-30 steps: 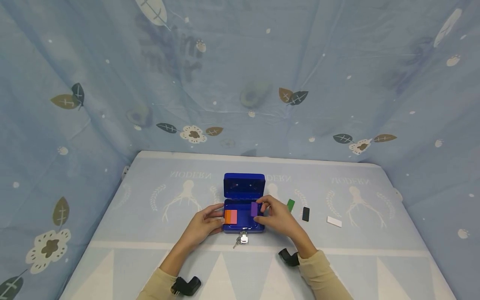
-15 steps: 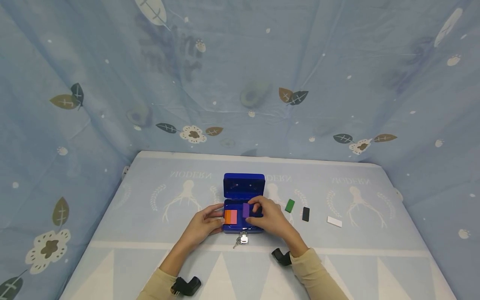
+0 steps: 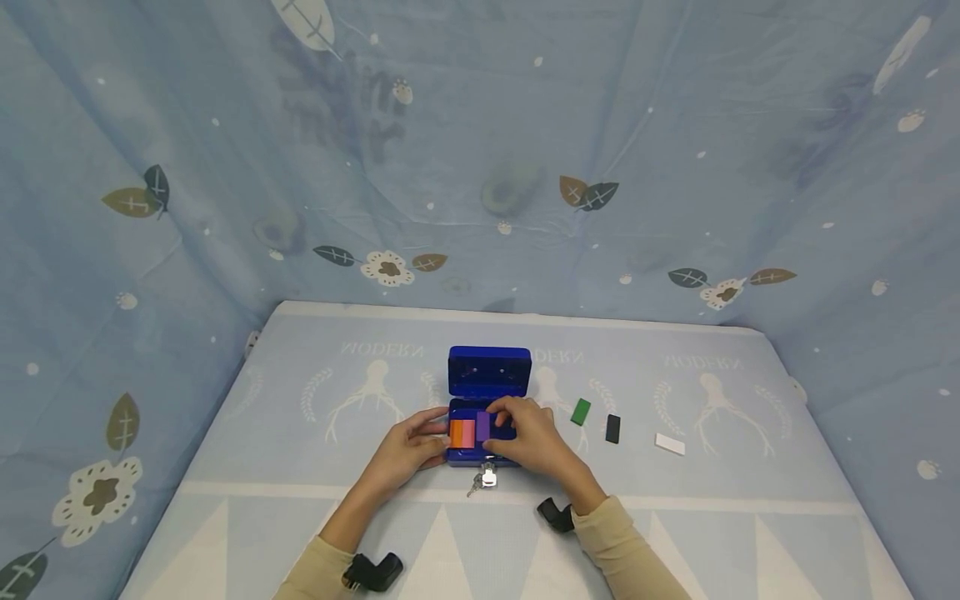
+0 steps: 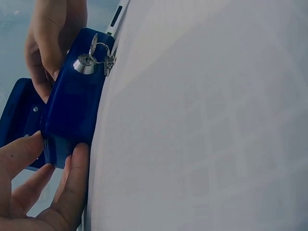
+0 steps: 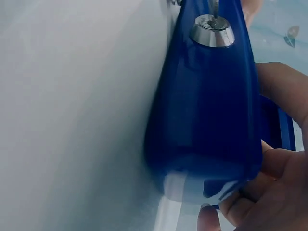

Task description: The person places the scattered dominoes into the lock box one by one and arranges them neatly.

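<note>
Around your station hangs blue printed fabric; before it lies your table, pale and patterned. On it stands your blue box, lid raised at the back. Your left hand rests, fingers extended, against the box's left end. Your right hand pinches the purple block between thumb and finger, inside the box, just beside the pink block; contact cannot be determined. Left of the pink sits the orange block. Right of the box lie green, black and white blocks, mutually apart. Keys hang at the front lock.
</note>
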`<state>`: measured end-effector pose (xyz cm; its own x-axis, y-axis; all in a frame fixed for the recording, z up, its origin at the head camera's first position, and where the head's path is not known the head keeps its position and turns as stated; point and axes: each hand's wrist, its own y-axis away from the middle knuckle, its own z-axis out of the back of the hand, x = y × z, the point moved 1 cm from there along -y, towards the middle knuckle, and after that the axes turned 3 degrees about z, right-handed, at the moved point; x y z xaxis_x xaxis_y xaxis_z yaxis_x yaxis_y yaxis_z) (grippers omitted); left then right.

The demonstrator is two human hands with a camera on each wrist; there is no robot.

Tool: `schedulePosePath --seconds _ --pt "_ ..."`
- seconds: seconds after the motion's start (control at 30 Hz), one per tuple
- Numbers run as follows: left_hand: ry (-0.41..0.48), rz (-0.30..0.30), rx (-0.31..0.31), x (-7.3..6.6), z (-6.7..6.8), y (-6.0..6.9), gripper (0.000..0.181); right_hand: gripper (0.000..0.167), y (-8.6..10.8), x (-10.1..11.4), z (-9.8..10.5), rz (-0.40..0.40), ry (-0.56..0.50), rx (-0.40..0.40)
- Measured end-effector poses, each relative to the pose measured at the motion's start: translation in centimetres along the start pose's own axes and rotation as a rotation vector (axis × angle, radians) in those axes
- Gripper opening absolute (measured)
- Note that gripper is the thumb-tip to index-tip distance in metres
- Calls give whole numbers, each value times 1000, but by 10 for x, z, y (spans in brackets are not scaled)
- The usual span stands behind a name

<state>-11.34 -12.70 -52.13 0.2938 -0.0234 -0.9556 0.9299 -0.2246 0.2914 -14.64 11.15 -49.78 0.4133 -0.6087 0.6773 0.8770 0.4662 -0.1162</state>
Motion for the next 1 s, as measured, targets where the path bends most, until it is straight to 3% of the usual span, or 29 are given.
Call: schedulePosePath --seconds 0.27,1.0 --pt "2 11 -8 0 -1 0 54 42 -4 2 -7 -3 151 25" --pt "-2 4 -3 -1 -1 2 54 43 -7 10 -9 -70 258 77"
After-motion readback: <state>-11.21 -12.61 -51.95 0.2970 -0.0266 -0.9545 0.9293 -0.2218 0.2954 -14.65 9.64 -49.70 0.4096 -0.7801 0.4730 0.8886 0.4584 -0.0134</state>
